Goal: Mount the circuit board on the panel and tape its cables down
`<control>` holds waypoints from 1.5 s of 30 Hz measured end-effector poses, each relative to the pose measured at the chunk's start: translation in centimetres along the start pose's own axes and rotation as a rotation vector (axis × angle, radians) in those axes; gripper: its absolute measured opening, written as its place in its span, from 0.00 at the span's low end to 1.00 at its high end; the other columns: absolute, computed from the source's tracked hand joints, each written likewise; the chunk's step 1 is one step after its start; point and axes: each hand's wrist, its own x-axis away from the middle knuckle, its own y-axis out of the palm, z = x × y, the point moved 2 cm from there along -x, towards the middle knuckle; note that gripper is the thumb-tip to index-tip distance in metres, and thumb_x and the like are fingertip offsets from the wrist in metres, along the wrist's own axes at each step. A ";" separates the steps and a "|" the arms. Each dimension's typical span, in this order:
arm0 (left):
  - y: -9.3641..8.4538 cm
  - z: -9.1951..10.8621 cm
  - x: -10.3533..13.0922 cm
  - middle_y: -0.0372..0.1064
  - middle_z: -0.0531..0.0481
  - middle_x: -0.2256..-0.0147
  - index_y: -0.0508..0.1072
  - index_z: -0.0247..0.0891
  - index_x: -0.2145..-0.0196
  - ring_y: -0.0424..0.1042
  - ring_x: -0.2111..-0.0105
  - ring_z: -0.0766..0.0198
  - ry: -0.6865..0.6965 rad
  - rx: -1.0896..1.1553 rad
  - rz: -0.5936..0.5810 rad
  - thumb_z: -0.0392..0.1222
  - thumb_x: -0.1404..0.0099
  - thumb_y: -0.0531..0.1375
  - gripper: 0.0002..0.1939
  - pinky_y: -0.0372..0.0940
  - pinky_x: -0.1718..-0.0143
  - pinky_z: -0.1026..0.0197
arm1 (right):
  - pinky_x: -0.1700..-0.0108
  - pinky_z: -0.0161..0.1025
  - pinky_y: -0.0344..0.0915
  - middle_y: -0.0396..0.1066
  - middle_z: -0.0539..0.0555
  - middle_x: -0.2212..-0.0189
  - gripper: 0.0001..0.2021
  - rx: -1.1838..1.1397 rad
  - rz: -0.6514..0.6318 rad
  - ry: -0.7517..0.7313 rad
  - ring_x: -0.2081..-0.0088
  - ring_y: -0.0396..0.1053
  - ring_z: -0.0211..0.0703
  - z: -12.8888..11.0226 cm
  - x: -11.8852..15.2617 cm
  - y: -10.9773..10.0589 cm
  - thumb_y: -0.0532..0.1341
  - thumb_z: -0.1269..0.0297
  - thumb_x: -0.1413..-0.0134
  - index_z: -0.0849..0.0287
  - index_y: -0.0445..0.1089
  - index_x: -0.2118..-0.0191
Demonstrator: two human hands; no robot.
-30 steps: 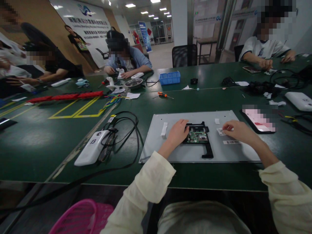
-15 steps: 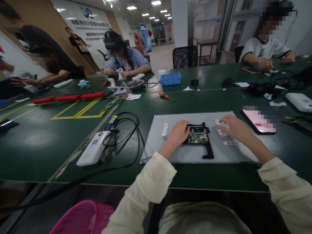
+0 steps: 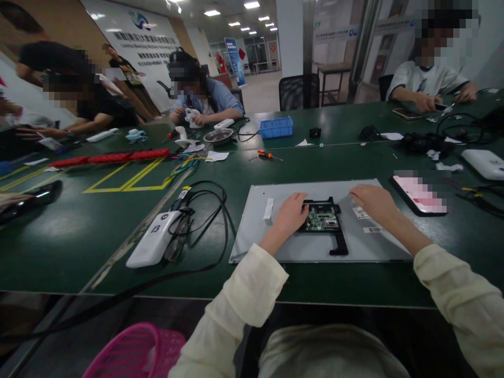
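Note:
A flat grey panel (image 3: 252, 231) lies on the table before me. Upon its middle sits a black plastic frame (image 3: 339, 244) around a green circuit board (image 3: 322, 221). My left hand (image 3: 289, 216) grips the left side of this frame, its fingers bent over the edge. Above the panel's right part, my right hand (image 3: 374, 202) has its fingers drawn together, pointing left; whatever they hold, if anything, is hidden. White labels (image 3: 360, 212) are stuck to the panel by that hand. A white strip (image 3: 268, 209) lies on the panel left of my left hand.
A phone (image 3: 419, 194) lies right of the panel, and a white power bank (image 3: 151, 239) with black cables lies left. Farther back are an orange screwdriver (image 3: 270, 155), a blue basket (image 3: 275, 127) and a metal bowl (image 3: 218, 136). Other people work around the table.
My right hand has moved slightly left and its fingers have closed together from a spread pose. My left hand stays on the frame. At far left, a dark object has moved further into view.

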 end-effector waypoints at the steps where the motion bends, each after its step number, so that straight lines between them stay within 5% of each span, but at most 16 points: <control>1: 0.0 0.0 0.0 0.66 0.42 0.49 0.64 0.34 0.46 0.67 0.49 0.57 -0.001 -0.001 -0.001 0.38 0.31 0.50 0.17 0.63 0.46 0.56 | 0.63 0.40 0.61 0.75 0.58 0.60 0.14 -0.017 0.003 0.011 0.59 0.72 0.49 0.0 0.0 0.1 0.49 0.65 0.35 0.60 0.72 0.58; 14: 0.2 -0.3 0.0 0.67 0.42 0.50 0.64 0.34 0.46 0.68 0.50 0.57 0.007 -0.013 -0.004 0.39 0.30 0.50 0.17 0.63 0.47 0.56 | 0.64 0.41 0.62 0.76 0.58 0.57 0.15 -0.097 0.066 0.043 0.60 0.74 0.51 -0.8 0.0 0.7 0.48 0.63 0.34 0.59 0.69 0.52; 24: 0.3 -0.3 -0.1 0.67 0.43 0.51 0.64 0.35 0.47 0.68 0.51 0.57 -0.003 -0.033 -0.008 0.39 0.31 0.51 0.17 0.63 0.48 0.57 | 0.61 0.42 0.66 0.75 0.56 0.54 0.16 -0.204 0.139 -0.023 0.57 0.74 0.51 -4.1 -2.1 -0.7 0.51 0.63 0.35 0.57 0.69 0.48; 45: -0.1 0.2 -0.2 0.67 0.43 0.52 0.65 0.35 0.47 0.68 0.52 0.56 -0.011 -0.034 -0.023 0.38 0.31 0.51 0.16 0.64 0.49 0.56 | 0.55 0.39 0.65 0.77 0.56 0.59 0.13 -0.321 -0.043 -0.108 0.56 0.73 0.47 -6.4 -3.2 0.7 0.54 0.66 0.38 0.57 0.75 0.56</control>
